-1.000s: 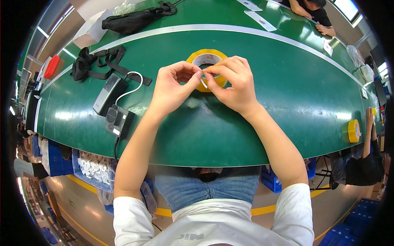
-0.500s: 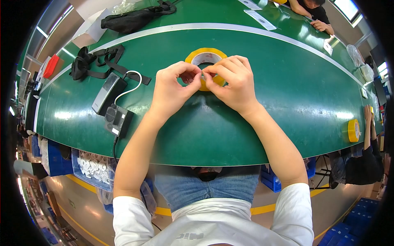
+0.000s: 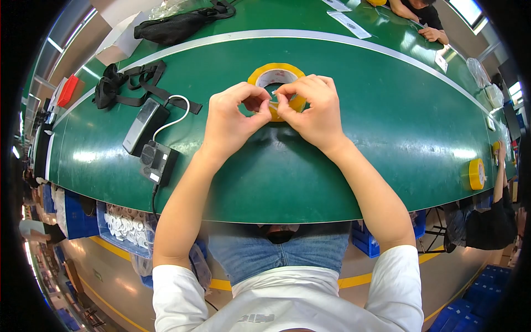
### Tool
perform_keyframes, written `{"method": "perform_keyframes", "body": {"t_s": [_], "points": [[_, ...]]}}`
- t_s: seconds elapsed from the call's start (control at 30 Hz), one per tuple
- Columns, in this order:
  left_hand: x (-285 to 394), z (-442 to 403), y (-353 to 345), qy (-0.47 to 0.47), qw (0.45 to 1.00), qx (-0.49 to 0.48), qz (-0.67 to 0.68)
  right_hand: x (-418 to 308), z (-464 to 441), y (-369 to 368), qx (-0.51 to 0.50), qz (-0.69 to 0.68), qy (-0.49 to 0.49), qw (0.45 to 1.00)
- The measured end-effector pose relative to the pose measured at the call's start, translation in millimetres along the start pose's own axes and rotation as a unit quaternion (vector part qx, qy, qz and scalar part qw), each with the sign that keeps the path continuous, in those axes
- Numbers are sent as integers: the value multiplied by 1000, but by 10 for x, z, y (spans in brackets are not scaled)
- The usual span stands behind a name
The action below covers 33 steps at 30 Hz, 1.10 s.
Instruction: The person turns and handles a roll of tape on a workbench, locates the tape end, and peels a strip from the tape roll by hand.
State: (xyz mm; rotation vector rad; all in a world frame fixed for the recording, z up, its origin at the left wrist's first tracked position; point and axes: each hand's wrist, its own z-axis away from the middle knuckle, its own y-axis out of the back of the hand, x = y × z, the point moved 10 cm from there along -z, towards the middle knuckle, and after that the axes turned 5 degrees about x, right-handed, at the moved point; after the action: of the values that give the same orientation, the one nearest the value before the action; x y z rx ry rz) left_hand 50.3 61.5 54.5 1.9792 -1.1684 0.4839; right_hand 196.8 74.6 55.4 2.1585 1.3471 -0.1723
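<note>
A roll of yellow tape (image 3: 258, 74) lies on the green table (image 3: 276, 177), partly hidden behind my fingers. Over its near side, my left hand (image 3: 235, 113) pinches with thumb and forefinger, and my right hand (image 3: 311, 110) pinches close beside it. A small whitish piece (image 3: 274, 104) shows between the fingertips; it is too small to name. The fingertips of the two hands are slightly apart.
On the left lie a power bank (image 3: 145, 126) with a white cable, a black device (image 3: 157, 162) and black straps (image 3: 130, 101). A second tape roll (image 3: 476, 174) stands at the right, near a co-worker's arm (image 3: 500, 171). Another person (image 3: 423, 19) leans at the far table.
My fingertips have parted slightly, and the whitish strip that hung below them no longer hangs down. At the right, the co-worker's arms have shifted.
</note>
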Motion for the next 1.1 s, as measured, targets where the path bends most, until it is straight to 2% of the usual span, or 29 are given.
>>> {"method": "perform_keyframes", "body": {"t_s": [0.13,0.27,0.33,0.53,0.83,0.9,1.0,1.1], "points": [[-42,-11,31,25,1000,8,9,165,-7,26,11,1,-56,998],[-104,-9,32,47,999,13,21,145,-25,59,44,-3,-45,998],[-115,-8,34,51,998,14,25,104,-12,-9,-11,17,-29,999],[-127,-3,10,70,997,-1,24,-25,-29,6,-5,3,10,1000],[-228,12,-3,112,993,-6,46,-18,-3,-23,-13,14,2,1000],[-302,26,-22,145,986,-17,75,-56,-5,-26,-23,8,2,1000],[-403,26,-5,161,978,17,132,-46,18,-73,-33,-3,0,999],[-444,25,-28,157,977,0,142,-24,18,-76,-22,-17,-7,1000]]}}
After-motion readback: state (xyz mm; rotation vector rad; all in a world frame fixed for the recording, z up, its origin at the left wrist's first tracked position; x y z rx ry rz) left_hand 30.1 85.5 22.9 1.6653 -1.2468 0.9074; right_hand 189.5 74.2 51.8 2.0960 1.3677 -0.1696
